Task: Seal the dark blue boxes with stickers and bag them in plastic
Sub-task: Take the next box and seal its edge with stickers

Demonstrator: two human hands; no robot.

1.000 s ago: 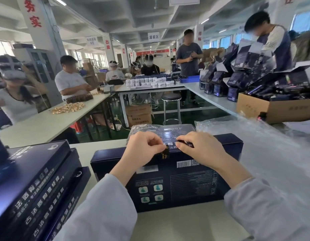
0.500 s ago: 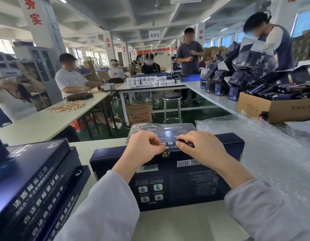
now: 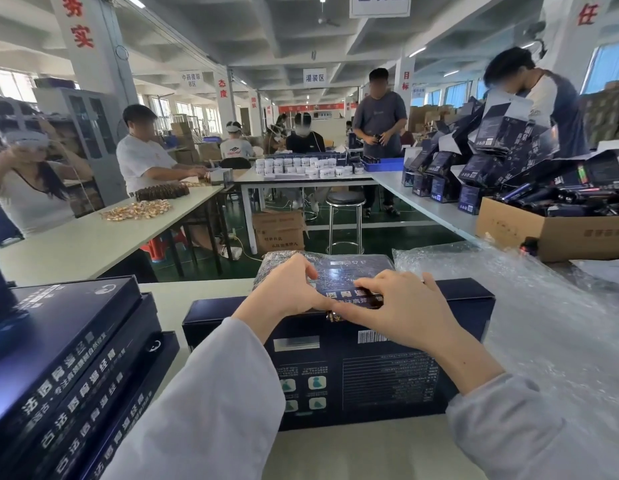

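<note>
A dark blue box [image 3: 370, 375] lies on the table in front of me, its barcode face up. A small gold-brown sticker [image 3: 333, 317] sits on the middle of its far top edge. My left hand [image 3: 287, 292] has curled fingers, and its thumb and forefinger pinch at the sticker. My right hand [image 3: 401, 310] lies over the same edge, its spread fingers pressing down beside the sticker. Just behind the box lies another dark blue box inside a plastic bag [image 3: 356, 271].
A stack of dark blue boxes [image 3: 69, 358] lies at my left. Crumpled clear plastic bags [image 3: 530, 313] cover the table at my right, with a cardboard carton [image 3: 557, 233] behind them. Other people work at tables farther back.
Both hands stay at the box's top edge. My right hand's fingers have spread and flattened onto the edge. The view has tilted slightly.
</note>
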